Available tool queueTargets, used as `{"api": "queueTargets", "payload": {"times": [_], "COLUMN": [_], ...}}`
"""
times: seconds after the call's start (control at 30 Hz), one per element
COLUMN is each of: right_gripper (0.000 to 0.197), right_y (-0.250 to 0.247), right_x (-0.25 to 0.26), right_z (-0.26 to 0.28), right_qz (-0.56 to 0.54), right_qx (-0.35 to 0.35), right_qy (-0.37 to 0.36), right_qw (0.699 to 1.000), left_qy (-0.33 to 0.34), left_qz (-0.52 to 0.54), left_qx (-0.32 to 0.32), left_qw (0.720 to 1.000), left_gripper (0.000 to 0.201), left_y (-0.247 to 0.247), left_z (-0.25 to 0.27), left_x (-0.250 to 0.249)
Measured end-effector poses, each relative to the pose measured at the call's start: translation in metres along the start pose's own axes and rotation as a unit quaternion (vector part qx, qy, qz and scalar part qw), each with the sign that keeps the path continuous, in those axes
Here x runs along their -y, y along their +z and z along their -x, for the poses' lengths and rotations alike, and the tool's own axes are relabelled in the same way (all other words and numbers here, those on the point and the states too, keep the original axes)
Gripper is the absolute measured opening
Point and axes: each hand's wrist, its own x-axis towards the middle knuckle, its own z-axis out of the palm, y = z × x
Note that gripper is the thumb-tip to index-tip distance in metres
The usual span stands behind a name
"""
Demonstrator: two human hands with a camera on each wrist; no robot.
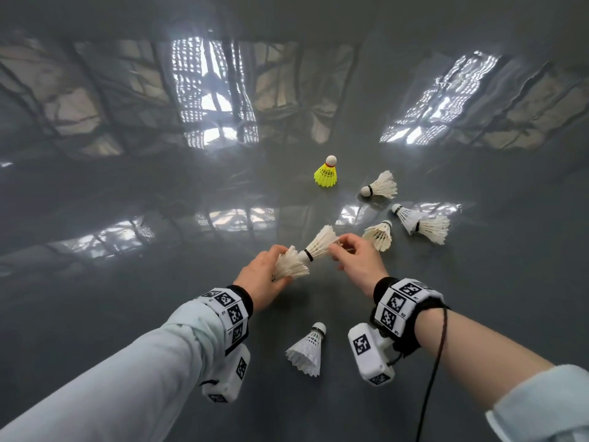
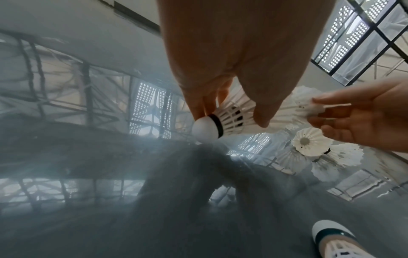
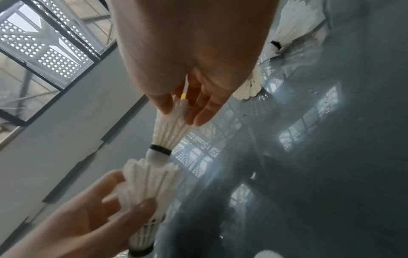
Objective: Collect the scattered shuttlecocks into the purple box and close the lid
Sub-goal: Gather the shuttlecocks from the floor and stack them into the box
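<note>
My left hand (image 1: 280, 266) grips a white feather shuttlecock (image 1: 291, 264) round its skirt, just above the grey floor. My right hand (image 1: 336, 247) pinches the feather tips of a second white shuttlecock (image 1: 320, 242); its cork nose points into the skirt of the first. The right wrist view shows that cork (image 3: 158, 155) at the rim of the lower skirt (image 3: 148, 188). On the floor lie a yellow shuttlecock (image 1: 326, 175), a white one (image 1: 381, 186), a nested white pair (image 1: 420, 222), another white one (image 1: 379, 235) and one nearer me (image 1: 307, 347). No purple box is in view.
The glossy grey floor (image 1: 159, 282) mirrors ceiling windows. A black cable (image 1: 436, 362) hangs from my right wrist. The loose shuttlecocks cluster to the right of and beyond my hands; the nearest one stands between my forearms.
</note>
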Motion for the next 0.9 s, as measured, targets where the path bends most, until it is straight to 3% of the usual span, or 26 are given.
{"api": "queueTargets", "payload": {"times": [0.13,0.37,0.5,0.53,0.6,0.7,0.8,0.9], "right_gripper": [0.005,0.016,0.013,0.008,0.011,0.023,0.039,0.046], "right_y": [0.012,0.018,0.014,0.010,-0.003,-0.033,-0.053,-0.057], "right_x": [0.011,0.025,0.030,0.030,0.027,0.019,0.004,-0.007], "right_z": [0.012,0.026,0.026,0.022,0.007,-0.012,-0.021,-0.026], "right_qz": [0.022,0.003,0.034,0.050,0.108,0.243,0.347,0.428], "right_qx": [0.041,0.088,0.142,0.133,0.035,-0.105,-0.065,0.017], "right_qy": [-0.045,-0.076,-0.079,-0.076,-0.071,-0.015,0.108,0.144], "right_qw": [0.998,0.993,0.986,0.987,0.991,0.964,0.929,0.892], "left_qy": [0.022,0.067,0.068,0.062,0.053,0.046,0.045,0.033], "left_qz": [0.020,0.000,-0.036,-0.034,-0.021,0.003,0.012,0.016], "left_qx": [-0.003,0.029,0.033,0.027,0.021,0.009,0.002,0.007], "left_qw": [1.000,0.997,0.996,0.997,0.998,0.999,0.999,0.999], "left_gripper": [0.058,0.102,0.092,0.089,0.087,0.088,0.090,0.091], "left_y": [0.000,-0.009,-0.012,-0.013,-0.014,-0.013,-0.010,-0.006], "left_z": [0.004,0.013,0.012,0.010,0.007,0.002,0.001,0.002], "left_x": [-0.007,-0.019,-0.024,-0.024,-0.026,-0.024,-0.018,-0.013]}}
